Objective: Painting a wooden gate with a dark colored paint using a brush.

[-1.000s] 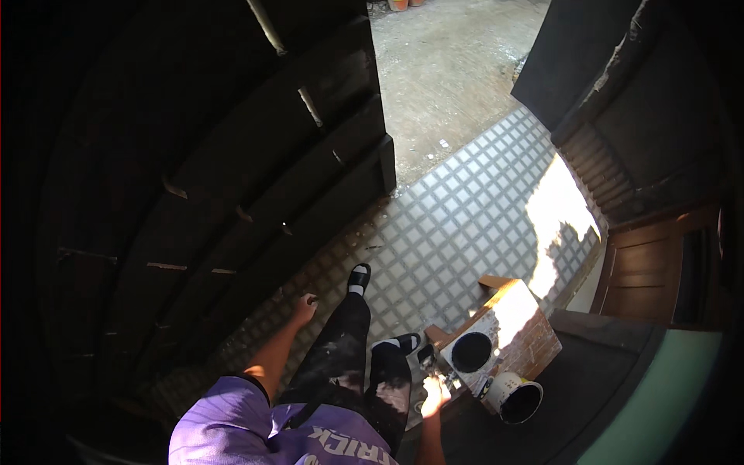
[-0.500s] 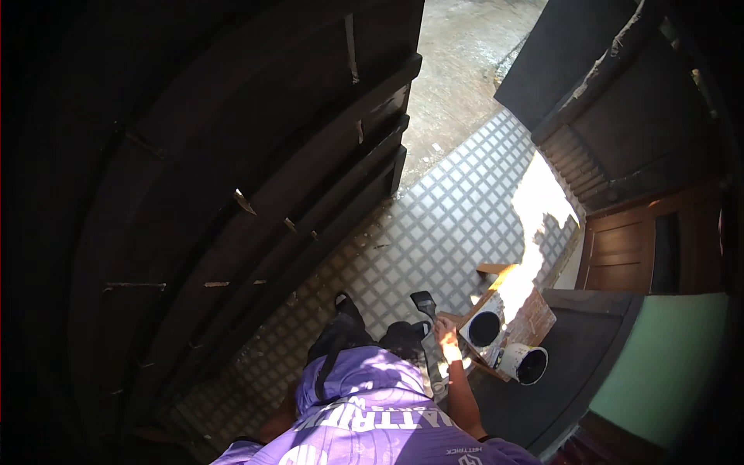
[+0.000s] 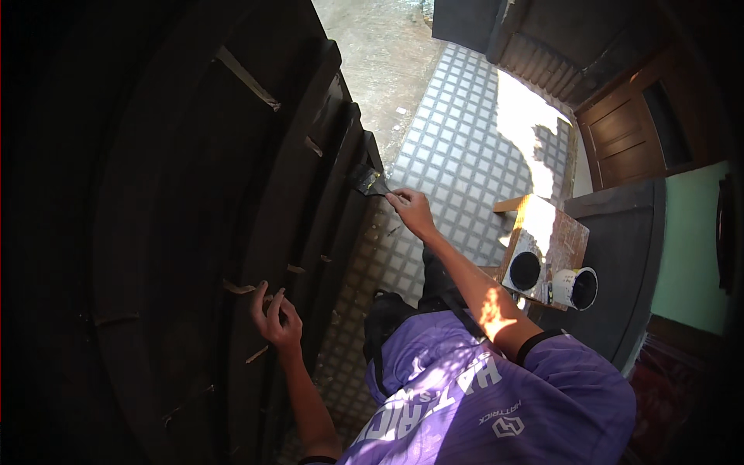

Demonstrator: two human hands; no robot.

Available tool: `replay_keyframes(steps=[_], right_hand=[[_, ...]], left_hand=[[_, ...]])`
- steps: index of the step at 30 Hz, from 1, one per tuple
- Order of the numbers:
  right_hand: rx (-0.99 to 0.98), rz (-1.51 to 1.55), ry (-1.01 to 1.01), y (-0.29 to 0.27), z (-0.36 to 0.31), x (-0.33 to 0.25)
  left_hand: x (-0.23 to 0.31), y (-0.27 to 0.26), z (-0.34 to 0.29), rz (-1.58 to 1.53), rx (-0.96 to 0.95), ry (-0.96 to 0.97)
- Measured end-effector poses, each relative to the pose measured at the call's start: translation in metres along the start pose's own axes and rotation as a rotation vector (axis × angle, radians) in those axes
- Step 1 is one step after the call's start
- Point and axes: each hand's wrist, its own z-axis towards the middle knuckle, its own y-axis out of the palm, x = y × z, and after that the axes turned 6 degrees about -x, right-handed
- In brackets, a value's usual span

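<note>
My right hand (image 3: 413,212) is closed around the handle of a wide paintbrush (image 3: 370,182). The brush's dark bristles meet the edge of a tall dark slatted panel (image 3: 240,232) on my left; yellowish specks show on the brush. Lower on the same panel, my left hand (image 3: 280,319) is raised with its fingers apart and nothing in it. Its fingertips are at the panel's surface, beside a pale strip-like mark (image 3: 239,287); whether they touch it I cannot tell.
To my right, a wooden stool (image 3: 570,232) splashed with paint bears two white tubs (image 3: 575,288) with dark insides. A brown wooden door (image 3: 632,124) and a green wall (image 3: 690,240) stand beyond. Patterned tiles (image 3: 442,163) cover the floor, partly in bright sun.
My right hand has carried the paintbrush from beside the stool up and left to the panel. My left hand has come into view at the panel. The view has turned.
</note>
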Motion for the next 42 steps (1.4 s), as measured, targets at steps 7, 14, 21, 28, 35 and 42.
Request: replay_keyframes(steps=[7, 14, 21, 28, 35, 42], right_hand=[[-0.092, 0.233, -0.109, 0.053, 0.08, -0.093], [0.043, 0.234, -0.195, 0.065, 0.141, -0.052], [-0.002, -0.05, -0.066, 0.052, 0.148, -0.042], [0.079, 0.205, -0.258, 0.034, 0.134, -0.11], [-0.045, 0.193, 0.009, 0.061, 0.153, -0.039], [-0.018, -0.116, -0.011, 0.045, 0.154, -0.09]], left_hand=[[0.02, 0.066, -0.018, -0.15, -0.019, -0.217], [0.098, 0.19, -0.14, -0.57, -0.695, -0.992], [0.129, 0.245, -0.237, -0.836, -1.233, -0.925], [0.08, 0.288, -0.27, -0.819, -1.248, -1.381], [0.062, 0.29, -0.273, -0.672, -1.19, -1.03], [0.069, 0.288, -0.29, -0.463, -1.262, -0.771]])
